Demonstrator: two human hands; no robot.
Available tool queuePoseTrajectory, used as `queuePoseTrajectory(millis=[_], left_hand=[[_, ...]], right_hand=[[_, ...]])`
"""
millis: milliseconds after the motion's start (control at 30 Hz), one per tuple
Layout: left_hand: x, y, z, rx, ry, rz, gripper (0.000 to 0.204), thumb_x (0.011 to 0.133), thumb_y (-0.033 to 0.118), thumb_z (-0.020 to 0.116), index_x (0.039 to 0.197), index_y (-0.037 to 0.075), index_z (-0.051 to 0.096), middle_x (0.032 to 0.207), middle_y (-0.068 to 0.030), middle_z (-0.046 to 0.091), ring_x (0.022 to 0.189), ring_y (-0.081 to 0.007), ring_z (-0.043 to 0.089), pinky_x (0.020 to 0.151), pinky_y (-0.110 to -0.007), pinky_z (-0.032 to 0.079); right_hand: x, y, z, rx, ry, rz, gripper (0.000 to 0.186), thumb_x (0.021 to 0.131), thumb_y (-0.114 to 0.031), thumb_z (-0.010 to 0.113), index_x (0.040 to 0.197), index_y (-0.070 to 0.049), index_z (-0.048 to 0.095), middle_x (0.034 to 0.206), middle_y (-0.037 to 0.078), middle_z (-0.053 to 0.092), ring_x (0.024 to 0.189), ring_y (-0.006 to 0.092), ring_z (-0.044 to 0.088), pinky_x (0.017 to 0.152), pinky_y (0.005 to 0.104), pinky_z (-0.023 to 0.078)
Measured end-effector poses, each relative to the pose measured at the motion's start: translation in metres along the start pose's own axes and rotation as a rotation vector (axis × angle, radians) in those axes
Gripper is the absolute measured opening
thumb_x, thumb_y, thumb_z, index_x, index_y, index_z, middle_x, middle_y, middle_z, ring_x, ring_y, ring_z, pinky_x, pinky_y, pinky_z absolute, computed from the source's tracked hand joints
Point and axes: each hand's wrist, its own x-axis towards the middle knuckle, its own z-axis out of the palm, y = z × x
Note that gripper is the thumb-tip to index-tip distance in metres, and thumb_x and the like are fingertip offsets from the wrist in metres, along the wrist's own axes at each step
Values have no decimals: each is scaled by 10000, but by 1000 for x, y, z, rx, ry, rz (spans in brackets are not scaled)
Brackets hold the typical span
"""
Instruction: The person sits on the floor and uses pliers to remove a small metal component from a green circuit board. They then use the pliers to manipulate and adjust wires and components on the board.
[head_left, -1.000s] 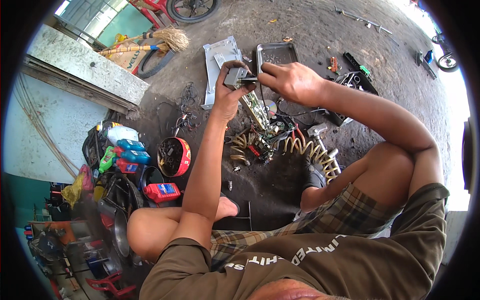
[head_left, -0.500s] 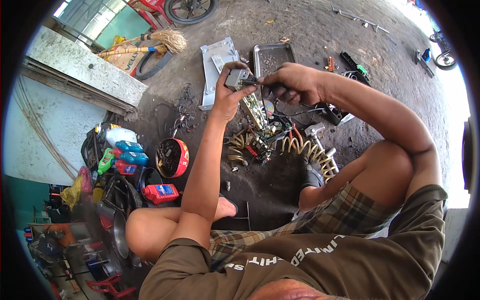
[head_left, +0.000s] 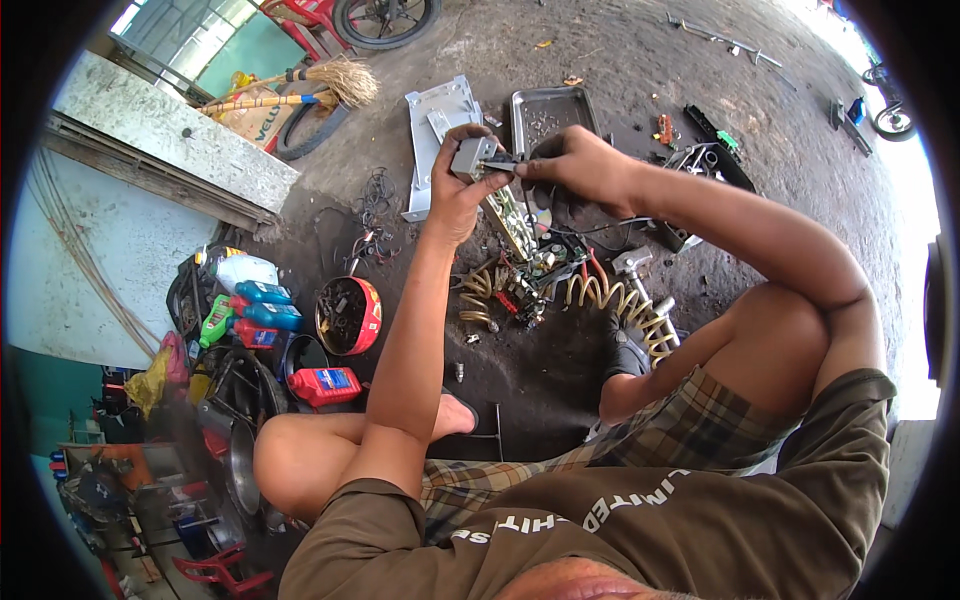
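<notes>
My left hand (head_left: 457,185) holds a small grey metal box-shaped part (head_left: 473,157) up in front of me. My right hand (head_left: 580,165) grips a thin dark tool (head_left: 508,161) whose tip touches the side of that part. Both hands hover above a pile of dismantled electrical pieces (head_left: 530,265) with green circuit boards and wires on the oily floor. A yellow coiled hose (head_left: 620,300) lies just beside that pile.
A metal tray (head_left: 545,105) and a grey metal bracket (head_left: 430,115) lie beyond the hands. A red bowl of small parts (head_left: 348,315), oil bottles (head_left: 255,300) and a red can (head_left: 325,385) sit at left. A broom (head_left: 320,85) and tyre (head_left: 385,20) lie farther off.
Both hands have stayed together on the grey part, shifting slightly. The right hand now presses the thin tool against the part's side.
</notes>
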Motion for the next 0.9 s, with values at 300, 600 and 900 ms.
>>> queuePoseTrajectory(millis=[300,600,900], left_hand=[[2,2,2,-9,26,-8,602,821,-53,859,1319,87,552,1165,-18,656,1075,-129,662,955,-295,551],[3,-3,5,17,116,46,621,817,-33,884,1333,67,553,1131,-24,669,1054,-135,667,950,-301,564],[2,-10,8,67,133,55,603,823,-19,876,1333,59,563,1188,-29,656,1111,-137,652,984,-316,554]], right_hand=[[4,28,10,-749,278,-625,165,933,-122,669,1067,-31,641,884,187,723,872,412,732,756,508,587],[10,23,12,-834,242,-453,294,909,-107,686,1179,-63,582,856,219,720,854,443,721,735,557,568],[2,30,10,-444,278,-594,250,974,-128,668,1153,12,565,855,277,678,819,451,697,706,502,523]])
